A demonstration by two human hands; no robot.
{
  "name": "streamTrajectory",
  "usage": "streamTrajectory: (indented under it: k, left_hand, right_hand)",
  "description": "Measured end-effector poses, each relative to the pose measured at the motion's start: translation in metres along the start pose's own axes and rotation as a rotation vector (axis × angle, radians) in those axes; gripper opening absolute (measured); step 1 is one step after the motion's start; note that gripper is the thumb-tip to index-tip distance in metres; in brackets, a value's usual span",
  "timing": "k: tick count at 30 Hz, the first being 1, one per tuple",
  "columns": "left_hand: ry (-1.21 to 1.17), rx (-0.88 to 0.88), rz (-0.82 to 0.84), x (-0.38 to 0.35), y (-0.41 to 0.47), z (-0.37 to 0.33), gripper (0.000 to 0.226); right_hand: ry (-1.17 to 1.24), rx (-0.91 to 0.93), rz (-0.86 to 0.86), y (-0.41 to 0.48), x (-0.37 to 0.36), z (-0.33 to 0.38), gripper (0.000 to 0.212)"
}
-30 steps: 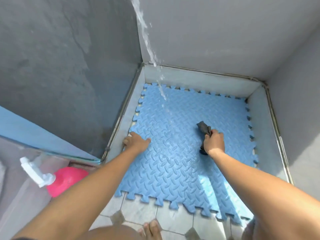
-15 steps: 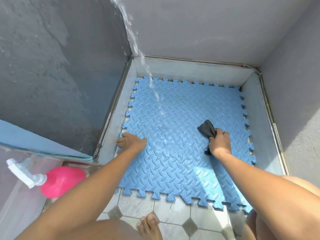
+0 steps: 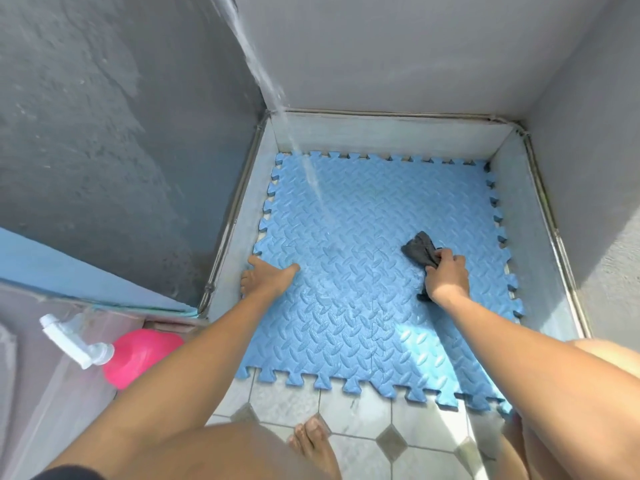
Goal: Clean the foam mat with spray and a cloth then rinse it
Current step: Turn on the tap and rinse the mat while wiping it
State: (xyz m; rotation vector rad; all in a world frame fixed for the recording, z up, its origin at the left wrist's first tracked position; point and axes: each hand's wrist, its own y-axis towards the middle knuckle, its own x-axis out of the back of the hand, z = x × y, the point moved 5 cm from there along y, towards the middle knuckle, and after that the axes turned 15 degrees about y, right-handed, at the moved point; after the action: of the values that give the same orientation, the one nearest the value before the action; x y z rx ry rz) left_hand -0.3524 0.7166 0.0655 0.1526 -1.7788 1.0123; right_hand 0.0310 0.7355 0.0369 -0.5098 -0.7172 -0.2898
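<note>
A blue foam mat [image 3: 363,306] with jigsaw edges lies flat on the tiled floor of a walled corner. A stream of water [image 3: 273,81] falls from above onto its far left part. My right hand [image 3: 446,278] grips a dark grey cloth [image 3: 420,251] and presses it on the mat's right side. My left hand [image 3: 266,275] lies flat with fingers spread on the mat's left edge. A pink spray bottle [image 3: 142,356] with a white trigger head stands at the left, outside the walled corner.
Grey walls [image 3: 398,46] close in the corner on three sides, with a low ledge [image 3: 381,131] along their base. White tiles with grey diamonds [image 3: 356,414] cover the near floor. My bare toes [image 3: 313,439] rest just before the mat's near edge.
My right hand has slid the cloth to the right across the mat. The view has shifted, so the mat sits lower and the water stream falls farther left. My left hand has stayed put.
</note>
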Motion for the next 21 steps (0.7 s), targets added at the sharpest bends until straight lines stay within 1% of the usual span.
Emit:
streamTrajectory:
  k: [3,5,7,9,12,17,21]
  left_hand:
    - [0.097,-0.037,-0.025,-0.009,-0.014,0.004,0.112]
    - [0.224,-0.057,-0.041,-0.017,-0.024,0.009,0.109]
    - [0.344,-0.074,-0.032,-0.023,-0.027,0.012,0.112]
    - [0.388,-0.080,-0.005,-0.022,-0.023,0.011,0.119]
    - [0.313,-0.078,0.014,-0.011,-0.017,0.005,0.129]
    - [0.110,-0.112,-0.056,0.018,-0.025,0.011,0.116]
    - [0.016,-0.139,-0.052,0.049,-0.029,0.010,0.125]
  right_hand:
    - [0.033,-0.028,-0.002,-0.002,0.000,-0.002,0.039]
    - [0.040,-0.036,0.002,-0.002,0.001,-0.003,0.039]
    - [0.040,-0.040,0.000,-0.003,0.001,-0.002,0.040]
    - [0.039,-0.050,-0.004,-0.004,0.001,0.000,0.040]
    - [0.032,-0.058,-0.003,-0.004,0.000,0.000,0.040]
    - [0.023,-0.075,-0.007,-0.004,-0.004,0.004,0.039]
    - [0.040,-0.080,0.023,-0.008,-0.012,0.010,0.040]
